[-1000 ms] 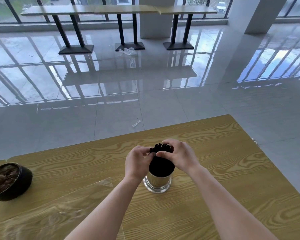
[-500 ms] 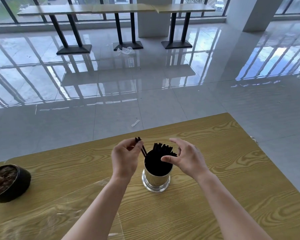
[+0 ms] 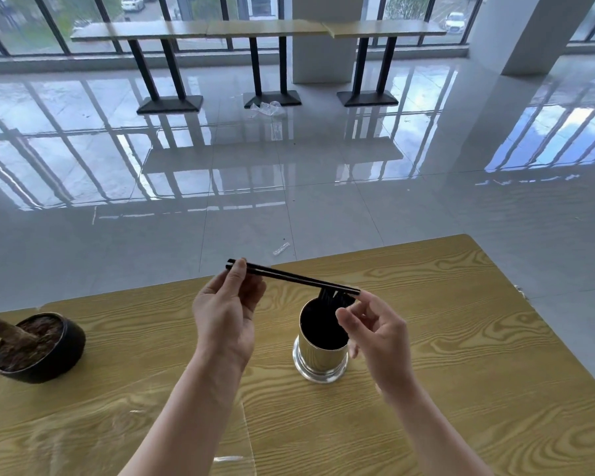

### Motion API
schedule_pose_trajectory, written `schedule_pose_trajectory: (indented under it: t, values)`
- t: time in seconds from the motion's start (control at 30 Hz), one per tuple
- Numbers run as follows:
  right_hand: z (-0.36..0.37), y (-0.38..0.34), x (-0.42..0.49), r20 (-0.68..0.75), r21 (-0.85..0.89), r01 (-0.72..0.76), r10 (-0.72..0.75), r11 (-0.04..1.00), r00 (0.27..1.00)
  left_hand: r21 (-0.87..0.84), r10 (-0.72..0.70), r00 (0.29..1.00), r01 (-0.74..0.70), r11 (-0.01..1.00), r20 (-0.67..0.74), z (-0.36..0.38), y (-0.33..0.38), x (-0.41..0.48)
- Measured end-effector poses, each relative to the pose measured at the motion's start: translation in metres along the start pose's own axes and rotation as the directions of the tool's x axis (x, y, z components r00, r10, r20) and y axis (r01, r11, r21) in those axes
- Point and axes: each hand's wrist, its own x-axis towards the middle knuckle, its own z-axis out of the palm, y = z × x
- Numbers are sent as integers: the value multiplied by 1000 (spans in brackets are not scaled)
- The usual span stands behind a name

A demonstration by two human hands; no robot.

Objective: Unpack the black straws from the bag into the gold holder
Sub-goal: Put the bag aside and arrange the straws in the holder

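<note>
The gold holder (image 3: 320,359) stands upright on the wooden table, with several black straws (image 3: 334,297) leaning inside it at the far rim. My left hand (image 3: 225,314) pinches two black straws (image 3: 289,277) near their left end and holds them almost level above the holder. My right hand (image 3: 375,329) is just right of the holder, fingers loosely curled, its fingertip at the straws' right end. The clear plastic bag (image 3: 117,438) lies flat and see-through on the table at the lower left, under my left forearm.
A black bowl-shaped pot (image 3: 42,348) with brown soil and a stub stands at the table's left edge. The wooden table (image 3: 461,355) ends at the far side and right, with glossy floor beyond. Far off are long tables on black legs and a crumpled plastic scrap.
Both hands were at the holder's mouth on the straws. My left hand has since pulled two straws out, lifted them and turned them level; my right hand opened and shifted right.
</note>
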Motion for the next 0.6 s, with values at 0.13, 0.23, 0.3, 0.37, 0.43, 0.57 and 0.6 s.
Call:
schedule_pose_trajectory:
  t: [0.13, 0.23, 0.3, 0.37, 0.43, 0.57, 0.6]
  values:
    - [23, -19, 3, 25, 365, -123, 122, 923, 992, -45, -151, 985, 148, 988, -78, 1, -29, -12]
    - [26, -29, 10, -85, 412, -121, 170, 903, 982, -29, -253, 965, 252, 967, -66, -4, -50, -15]
    - [16, -34, 14, -152, 296, -60, 109, 953, 982, 56, -282, 957, 287, 956, -73, -11, -59, -13]
    - [-3, -38, 19, -186, 142, 25, 2, 990, 983, 218, -211, 973, 228, 949, -96, -20, -65, -8]
    - [-24, -39, 26, -175, -75, 71, -84, 995, 981, 476, -76, 994, 102, 873, -72, -28, -68, -3]
    - [-32, -27, 28, 46, -435, 35, -17, 900, 999, 766, 49, 994, -103, 635, 93, -31, -75, 3]
    - [-28, -21, 26, 70, -501, 17, 21, 865, 997, 801, 68, 988, -152, 580, 138, -29, -77, 4]
